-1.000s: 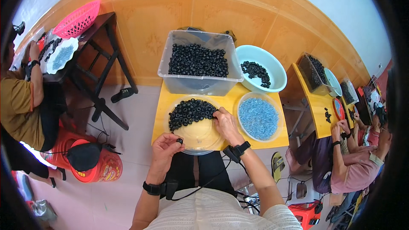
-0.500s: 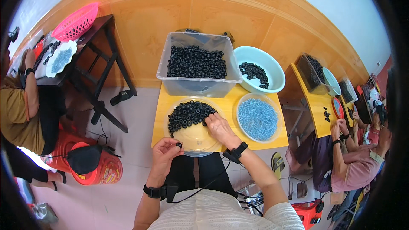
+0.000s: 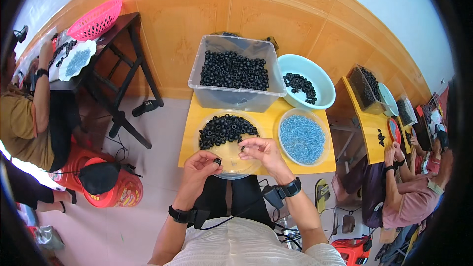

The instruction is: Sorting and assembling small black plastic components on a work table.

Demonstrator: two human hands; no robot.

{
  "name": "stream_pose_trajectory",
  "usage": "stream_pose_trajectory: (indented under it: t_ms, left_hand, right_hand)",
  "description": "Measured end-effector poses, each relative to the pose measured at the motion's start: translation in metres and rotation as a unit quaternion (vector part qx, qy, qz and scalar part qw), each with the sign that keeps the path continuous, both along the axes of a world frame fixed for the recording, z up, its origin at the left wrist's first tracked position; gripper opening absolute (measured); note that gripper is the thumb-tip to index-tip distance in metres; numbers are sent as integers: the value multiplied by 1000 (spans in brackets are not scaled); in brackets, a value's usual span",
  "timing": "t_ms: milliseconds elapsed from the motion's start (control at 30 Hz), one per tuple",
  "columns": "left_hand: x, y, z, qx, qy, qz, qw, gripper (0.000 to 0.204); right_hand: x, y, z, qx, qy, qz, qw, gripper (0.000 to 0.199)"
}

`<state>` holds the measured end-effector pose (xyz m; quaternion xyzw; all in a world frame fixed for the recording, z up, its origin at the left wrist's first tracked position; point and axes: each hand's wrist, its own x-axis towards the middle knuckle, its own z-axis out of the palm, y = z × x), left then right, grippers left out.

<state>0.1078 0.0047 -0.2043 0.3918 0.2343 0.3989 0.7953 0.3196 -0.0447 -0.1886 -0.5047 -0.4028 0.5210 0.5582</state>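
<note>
My left hand [image 3: 196,171] pinches a small black ring-shaped part [image 3: 217,161] over the near edge of a round clear tray [image 3: 225,154]. Close beside it, my right hand [image 3: 267,156] grips another dark ring-like piece [image 3: 243,149] between thumb and fingertips, partly hidden by them. The two pieces are apart. A pile of black ring-shaped parts [image 3: 227,132] covers the tray's far half. To the right, a round clear dish [image 3: 328,149] holds many thin, pale-blue translucent pieces [image 3: 302,139], too small to tell their kind.
Behind the tray stands a clear plastic bin [image 3: 236,99] of black parts, beside a light-blue bowl [image 3: 325,86] with more. All rest on a yellow table [image 3: 192,133] against a wood-panelled wall. People sit at a dark table [image 3: 111,39] on the left and another yellow table [image 3: 364,123] on the right.
My right hand has lifted off the pile with a black piece and come nearer my left hand. My left hand still holds its ring. The view has shifted slightly.
</note>
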Motion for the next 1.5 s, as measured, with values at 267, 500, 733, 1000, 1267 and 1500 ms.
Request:
stream_pose_trajectory:
  t_ms: [267,500,733,1000,1267,1500]
  left_hand:
    - [7,-3,11,16,-4,-18,1000,17]
    - [8,-3,3,17,-24,-21,999,17]
    - [11,-3,4,23,-32,-15,999,17]
    - [9,-2,-3,54,-21,-9,998,18]
    - [9,-3,1,94,13,0,996,20]
    - [11,-5,0,94,47,-1,994,20]
  right_hand:
    - [-27,-14,25,7,-12,30,999,17]
    - [-37,-18,27,65,-122,-9,990,16]
    - [-54,-20,43,117,-275,-49,953,16]
    - [-60,-21,47,184,-423,-59,885,17]
    - [-64,-23,44,177,-448,-68,874,16]
    - [-66,-24,35,158,-455,-72,873,15]
